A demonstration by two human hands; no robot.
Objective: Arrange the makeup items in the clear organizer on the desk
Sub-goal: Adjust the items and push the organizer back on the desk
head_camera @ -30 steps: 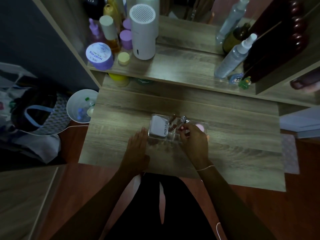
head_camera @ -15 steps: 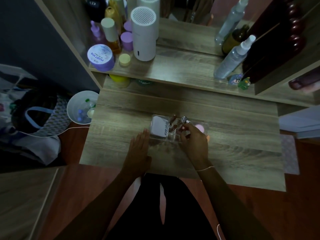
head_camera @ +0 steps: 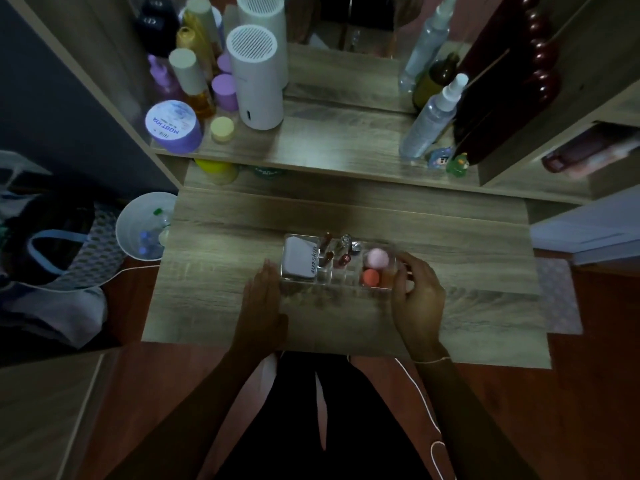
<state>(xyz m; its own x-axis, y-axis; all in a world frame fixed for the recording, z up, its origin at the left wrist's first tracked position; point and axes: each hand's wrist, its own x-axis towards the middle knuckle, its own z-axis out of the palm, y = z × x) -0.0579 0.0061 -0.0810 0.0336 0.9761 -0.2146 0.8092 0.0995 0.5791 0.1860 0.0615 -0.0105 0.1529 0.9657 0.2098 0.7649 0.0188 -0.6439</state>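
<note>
The clear organizer [head_camera: 341, 285] stands mid-desk. Its left compartment holds a white compact [head_camera: 300, 255] marked "4U2 skin". The middle slots hold several small lip tubes [head_camera: 325, 249] and silver-capped items [head_camera: 349, 242]. On the right lie a pink sponge [head_camera: 378, 258] and an orange sponge [head_camera: 371, 277]. My left hand [head_camera: 263, 299] rests flat against the organizer's left front corner. My right hand [head_camera: 417, 294] curls around the organizer's right end, fingers on its wall.
The wooden desk [head_camera: 346, 323] has a raised shelf behind with a white cylinder device [head_camera: 256, 77], purple jar [head_camera: 173, 126], bottles and spray bottles [head_camera: 433, 116]. A white bin [head_camera: 145, 226] and a bag [head_camera: 48, 244] sit left of the desk.
My right hand left the middle slots and moved right to grip the organizer's right end, uncovering the two sponges. My left hand stayed at the left corner.
</note>
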